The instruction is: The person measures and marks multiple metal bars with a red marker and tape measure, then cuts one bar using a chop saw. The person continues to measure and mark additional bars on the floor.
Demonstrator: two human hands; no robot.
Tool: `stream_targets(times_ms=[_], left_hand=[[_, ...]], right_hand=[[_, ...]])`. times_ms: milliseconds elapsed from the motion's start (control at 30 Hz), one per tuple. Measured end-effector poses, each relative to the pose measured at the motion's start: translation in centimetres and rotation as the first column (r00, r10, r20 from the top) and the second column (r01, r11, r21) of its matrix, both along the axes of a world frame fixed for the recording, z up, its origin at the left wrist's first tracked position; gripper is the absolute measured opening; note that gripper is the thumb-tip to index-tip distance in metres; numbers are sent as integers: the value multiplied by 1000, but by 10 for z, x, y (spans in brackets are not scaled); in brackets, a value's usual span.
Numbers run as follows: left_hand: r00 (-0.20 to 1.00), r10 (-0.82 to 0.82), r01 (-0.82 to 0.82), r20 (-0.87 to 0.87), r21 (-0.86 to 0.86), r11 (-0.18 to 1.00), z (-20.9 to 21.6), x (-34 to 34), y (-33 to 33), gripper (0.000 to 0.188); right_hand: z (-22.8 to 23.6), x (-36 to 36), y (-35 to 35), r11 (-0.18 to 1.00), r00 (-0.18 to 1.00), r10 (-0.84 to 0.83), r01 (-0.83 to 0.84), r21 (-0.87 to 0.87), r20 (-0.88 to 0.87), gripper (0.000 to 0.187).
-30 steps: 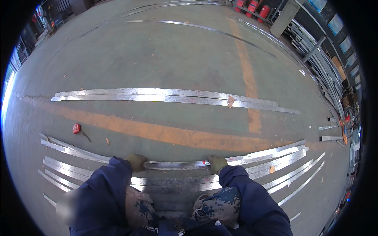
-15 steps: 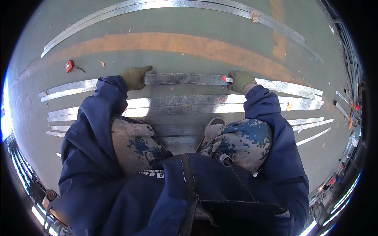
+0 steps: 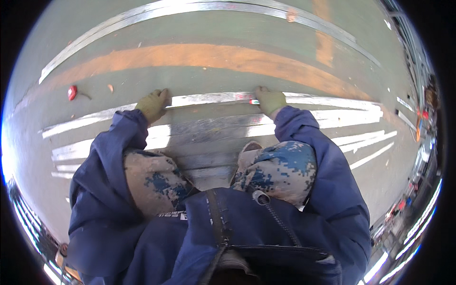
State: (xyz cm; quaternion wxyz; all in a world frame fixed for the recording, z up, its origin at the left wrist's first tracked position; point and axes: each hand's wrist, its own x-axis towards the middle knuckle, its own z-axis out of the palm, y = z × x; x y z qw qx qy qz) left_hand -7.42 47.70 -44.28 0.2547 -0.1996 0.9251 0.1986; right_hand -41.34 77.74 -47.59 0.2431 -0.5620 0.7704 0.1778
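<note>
A long shiny metal strip [image 3: 209, 98] runs crosswise in front of me, low over the green floor. My left hand [image 3: 153, 105], in an olive work glove, is closed around it on the left. Further along, my gloved right hand [image 3: 271, 101] grips the same strip. A small red-and-white marker pen [image 3: 254, 101] sticks out from that hand's inner side, against the strip; how the fingers hold it is hidden. Nearer to my knees lie more metal strips [image 3: 209, 124], side by side, partly in my shadow.
A red tape measure [image 3: 72, 92] lies on the floor at the left. Beyond the orange painted line [image 3: 190, 54], another pair of long strips [image 3: 142, 15] curves across the far side. Stacked stock and tools [image 3: 420, 118] crowd the right rim.
The view has shifted a little. Both hands have come slightly left and the left one nearer to me, with the strip's left end nearer too. Its middle, dark before, now gleams.
</note>
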Motion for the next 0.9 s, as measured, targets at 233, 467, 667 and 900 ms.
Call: stream_targets(times_ms=[233,467,667,900], left_hand=[[999,-30,30,15,20,999,-18,9,-5,57],[985,-161,170,57,-259,951,-16,8,-2,97],[974,-92,114,207,-97,989,-15,3,-15,107],[987,26,-30,161,22,999,9,-16,-32,100]], right_hand=[[10,-7,-21,995,996,-64,59,76,68,50],[29,-19,-34,991,990,-93,81,110,102,51],[50,-12,-39,986,979,-134,117,120,153,53],[100,-22,-66,976,993,-5,-22,219,120,54]])
